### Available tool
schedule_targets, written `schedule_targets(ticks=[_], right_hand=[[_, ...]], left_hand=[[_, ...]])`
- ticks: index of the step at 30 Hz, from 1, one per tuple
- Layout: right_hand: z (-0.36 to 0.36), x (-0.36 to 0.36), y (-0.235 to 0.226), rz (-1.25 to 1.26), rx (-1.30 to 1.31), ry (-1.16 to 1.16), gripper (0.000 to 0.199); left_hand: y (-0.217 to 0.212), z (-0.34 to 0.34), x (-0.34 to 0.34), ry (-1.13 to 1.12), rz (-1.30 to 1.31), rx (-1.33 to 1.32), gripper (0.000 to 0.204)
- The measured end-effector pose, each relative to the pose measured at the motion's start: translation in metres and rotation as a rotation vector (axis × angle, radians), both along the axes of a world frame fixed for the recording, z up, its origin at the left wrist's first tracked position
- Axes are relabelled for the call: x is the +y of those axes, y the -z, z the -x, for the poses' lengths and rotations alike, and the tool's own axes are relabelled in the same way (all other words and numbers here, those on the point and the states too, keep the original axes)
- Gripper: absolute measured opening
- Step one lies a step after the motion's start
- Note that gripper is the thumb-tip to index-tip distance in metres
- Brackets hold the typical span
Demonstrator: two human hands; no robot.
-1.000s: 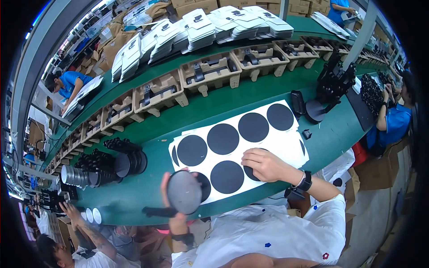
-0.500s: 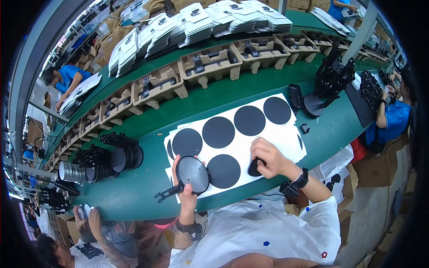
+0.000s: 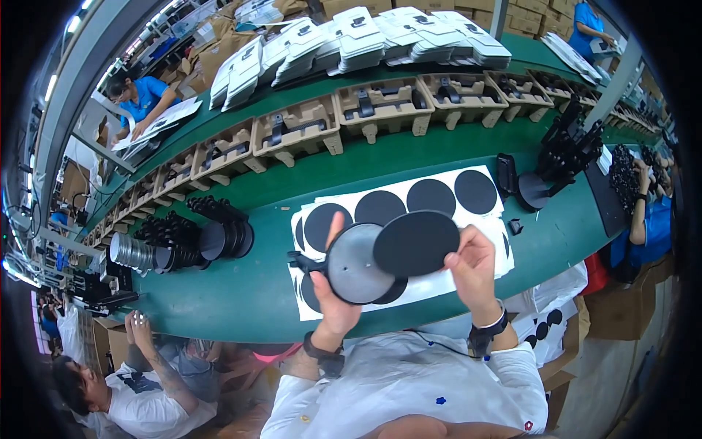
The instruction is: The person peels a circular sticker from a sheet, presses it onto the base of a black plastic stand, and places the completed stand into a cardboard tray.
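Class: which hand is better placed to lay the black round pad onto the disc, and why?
Right. The right hand pinches the black round pad just above the grey disc, which the left hand is busy holding.

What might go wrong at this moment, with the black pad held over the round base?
The right hand pinches the black round pad only at its edge, so it may flop or fold. It overlaps the round base in the left hand off-centre, so it might land crooked. Both are held in the air above the white sheet, unsupported.
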State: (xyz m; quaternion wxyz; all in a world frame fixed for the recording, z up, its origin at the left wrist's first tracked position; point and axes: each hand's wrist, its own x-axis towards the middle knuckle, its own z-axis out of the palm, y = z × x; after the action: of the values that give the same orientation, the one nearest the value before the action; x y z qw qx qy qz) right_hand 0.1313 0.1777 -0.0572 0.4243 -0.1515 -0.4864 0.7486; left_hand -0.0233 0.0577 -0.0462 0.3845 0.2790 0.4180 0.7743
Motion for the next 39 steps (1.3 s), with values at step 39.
schedule_targets(ticks=[39], right_hand=[[0.045, -0.054, -0.026, -0.064, -0.007, 0.005, 0.017]], left_hand=[[-0.006, 0.018, -0.014, 0.173, -0.159, -0.049, 0.086]])
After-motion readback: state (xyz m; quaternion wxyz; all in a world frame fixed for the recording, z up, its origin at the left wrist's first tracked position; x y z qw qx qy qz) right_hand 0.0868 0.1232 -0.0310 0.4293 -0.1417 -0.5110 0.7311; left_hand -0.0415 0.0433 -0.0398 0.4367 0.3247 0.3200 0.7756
